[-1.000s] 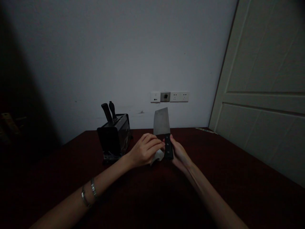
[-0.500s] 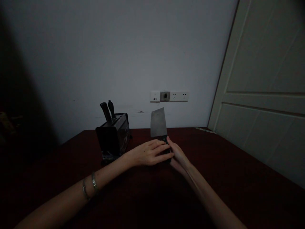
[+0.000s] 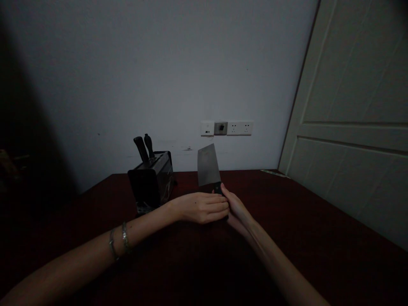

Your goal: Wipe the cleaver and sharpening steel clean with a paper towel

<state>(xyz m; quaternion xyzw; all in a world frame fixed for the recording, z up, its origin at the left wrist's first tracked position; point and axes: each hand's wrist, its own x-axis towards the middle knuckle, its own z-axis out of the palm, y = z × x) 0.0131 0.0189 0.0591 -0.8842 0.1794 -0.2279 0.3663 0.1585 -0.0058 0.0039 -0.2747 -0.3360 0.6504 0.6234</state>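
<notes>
A cleaver with a broad grey blade stands upright over the dark red table, blade tilted slightly left. Its black handle is almost wholly covered by both hands. My right hand grips the handle from the right side. My left hand lies across the handle from the left, fingers together and wrapped over it, touching the right hand. Whether anything lies under the left palm is hidden.
A dark knife block stands left of the hands, near the wall, with two black handles sticking out. Wall sockets sit above the table's far edge. A pale door closes the right side. Two bracelets circle my left wrist.
My left hand slid right over the cleaver's handle, and the white cloth it held is no longer visible. The blade tilted and shifted a little to the left.
</notes>
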